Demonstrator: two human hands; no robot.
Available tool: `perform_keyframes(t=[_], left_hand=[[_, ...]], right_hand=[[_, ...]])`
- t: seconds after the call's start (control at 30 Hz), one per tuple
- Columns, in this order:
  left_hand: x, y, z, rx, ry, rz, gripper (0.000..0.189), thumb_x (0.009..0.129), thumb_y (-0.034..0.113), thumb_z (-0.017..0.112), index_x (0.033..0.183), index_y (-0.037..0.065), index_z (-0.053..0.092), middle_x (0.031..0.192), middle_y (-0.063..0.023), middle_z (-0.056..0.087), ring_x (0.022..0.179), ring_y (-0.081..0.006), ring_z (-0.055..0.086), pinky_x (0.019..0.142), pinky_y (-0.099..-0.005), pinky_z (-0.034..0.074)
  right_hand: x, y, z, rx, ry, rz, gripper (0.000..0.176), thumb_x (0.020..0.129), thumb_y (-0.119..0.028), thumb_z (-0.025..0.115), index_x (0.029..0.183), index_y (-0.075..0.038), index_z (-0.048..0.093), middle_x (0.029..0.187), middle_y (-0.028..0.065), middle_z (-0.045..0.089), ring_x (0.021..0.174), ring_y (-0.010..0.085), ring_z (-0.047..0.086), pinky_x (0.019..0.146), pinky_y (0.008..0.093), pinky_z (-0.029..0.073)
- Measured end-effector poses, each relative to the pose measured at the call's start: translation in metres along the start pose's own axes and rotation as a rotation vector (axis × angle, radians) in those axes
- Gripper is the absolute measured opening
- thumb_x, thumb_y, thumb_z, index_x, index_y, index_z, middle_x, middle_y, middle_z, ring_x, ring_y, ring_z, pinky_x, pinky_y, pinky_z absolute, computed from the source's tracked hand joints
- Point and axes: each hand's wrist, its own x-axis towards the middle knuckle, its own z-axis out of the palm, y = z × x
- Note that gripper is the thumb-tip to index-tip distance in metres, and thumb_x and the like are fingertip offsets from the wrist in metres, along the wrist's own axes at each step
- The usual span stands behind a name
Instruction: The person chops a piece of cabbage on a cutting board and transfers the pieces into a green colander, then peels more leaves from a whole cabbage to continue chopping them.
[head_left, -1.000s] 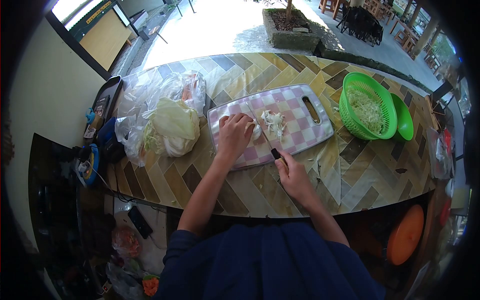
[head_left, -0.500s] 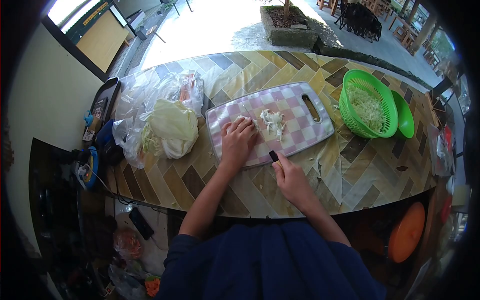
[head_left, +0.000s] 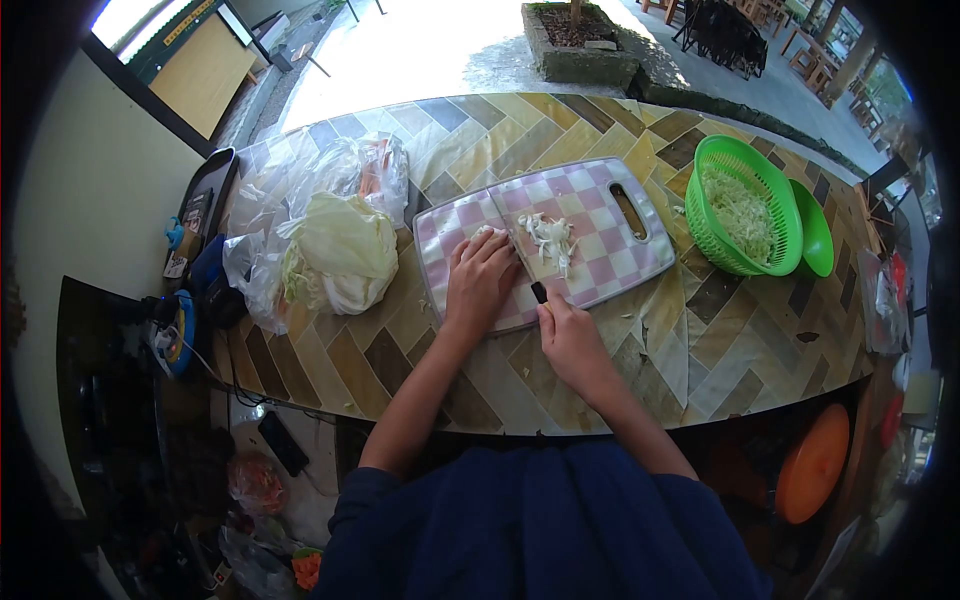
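Observation:
My left hand is pressed on the left part of a pink-and-white checkered cutting board. Its curled fingers hold down a piece of cabbage, mostly hidden beneath them. In my right hand is a knife, gripped by its handle at the board's near edge. The thin blade slants up and left, right beside my left fingertips. A small heap of sliced white cabbage lies just to the right of the blade.
Left of the board, a large cabbage head rests against clear plastic bags. A green basket of shredded cabbage stands at the right, with a green bowl beside it. Below the table's right side is an orange round object.
The knife and my right hand have shifted slightly left and up, bringing the blade closer to my left fingers. My left hand stays on the cabbage piece.

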Motion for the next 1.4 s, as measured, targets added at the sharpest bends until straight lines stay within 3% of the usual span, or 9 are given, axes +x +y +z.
perform_keyframes(t=[0.07,0.17,0.27,0.47,0.77,0.87,1.17,1.27,1.4], left_hand=[[0.000,-0.001,-0.001,-0.091,0.024,-0.018,0.027,0.085,0.015,0.065,0.107,0.001,0.066,0.121,-0.0154,0.062,0.118,-0.0314,0.055,0.102,-0.0439,0.039],[-0.002,0.004,-0.012,-0.231,-0.061,-0.190,0.030,0.084,0.012,0.065,0.110,-0.003,0.064,0.123,-0.0186,0.059,0.117,-0.0346,0.055,0.101,-0.0421,0.043],[-0.002,-0.002,-0.012,-0.158,-0.080,-0.080,0.033,0.085,0.013,0.065,0.113,-0.004,0.062,0.125,-0.0180,0.058,0.118,-0.0350,0.054,0.102,-0.0410,0.043],[-0.001,-0.006,-0.009,-0.072,-0.063,0.039,0.036,0.086,0.015,0.064,0.115,-0.005,0.061,0.125,-0.0181,0.058,0.122,-0.0332,0.051,0.104,-0.0412,0.040],[-0.002,-0.012,-0.004,-0.104,-0.094,0.014,0.036,0.086,0.015,0.064,0.116,-0.005,0.061,0.127,-0.0187,0.058,0.125,-0.0336,0.049,0.107,-0.0424,0.037],[-0.001,-0.011,-0.004,-0.124,-0.102,0.002,0.036,0.086,0.015,0.064,0.116,-0.005,0.061,0.126,-0.0189,0.058,0.125,-0.0338,0.049,0.107,-0.0427,0.037],[0.001,-0.007,-0.006,-0.142,-0.108,-0.038,0.034,0.087,0.013,0.065,0.114,-0.005,0.063,0.127,-0.0199,0.058,0.128,-0.0335,0.048,0.107,-0.0403,0.039],[0.000,-0.007,-0.008,-0.149,-0.107,-0.034,0.032,0.087,0.012,0.064,0.114,-0.005,0.063,0.127,-0.0209,0.058,0.129,-0.0336,0.047,0.107,-0.0396,0.039],[0.003,-0.014,-0.012,-0.152,-0.168,0.040,0.031,0.086,0.010,0.063,0.115,0.000,0.063,0.129,-0.0157,0.057,0.131,-0.0316,0.044,0.110,-0.0443,0.034]], right_hand=[[-0.003,0.002,-0.005,0.010,0.010,-0.007,0.034,0.098,-0.018,0.048,0.120,0.007,0.051,0.086,0.0303,0.063,0.082,0.0467,0.061,0.071,0.0519,0.048],[-0.010,0.015,-0.009,0.086,0.080,-0.058,0.032,0.096,-0.015,0.052,0.120,0.007,0.054,0.074,0.0282,0.059,0.072,0.0423,0.063,0.062,0.0450,0.046],[-0.010,0.007,-0.026,0.162,0.003,0.030,0.032,0.096,-0.018,0.052,0.115,0.007,0.054,0.078,0.0299,0.060,0.077,0.0468,0.061,0.065,0.0504,0.046],[-0.012,0.000,-0.023,0.186,0.064,-0.054,0.030,0.096,-0.017,0.052,0.115,0.006,0.054,0.078,0.0298,0.060,0.078,0.0467,0.060,0.065,0.0497,0.046],[-0.009,-0.005,-0.026,0.161,0.022,-0.087,0.021,0.096,-0.016,0.052,0.103,0.004,0.055,0.072,0.0289,0.059,0.075,0.0465,0.060,0.062,0.0509,0.045],[-0.006,-0.011,-0.036,0.150,-0.053,-0.004,0.020,0.096,-0.016,0.052,0.098,0.003,0.054,0.068,0.0285,0.058,0.073,0.0469,0.060,0.060,0.0514,0.044],[0.009,0.006,-0.005,0.081,0.014,-0.049,0.032,0.097,-0.018,0.049,0.117,0.006,0.053,0.077,0.0301,0.061,0.077,0.0472,0.061,0.066,0.0523,0.047],[0.004,0.005,-0.007,0.047,0.027,-0.059,0.033,0.097,-0.019,0.048,0.118,0.006,0.053,0.079,0.0298,0.062,0.078,0.0475,0.061,0.069,0.0530,0.048],[-0.012,0.013,-0.018,0.041,0.039,-0.052,0.032,0.097,-0.018,0.049,0.116,0.007,0.054,0.077,0.0290,0.062,0.076,0.0462,0.062,0.067,0.0509,0.047]])
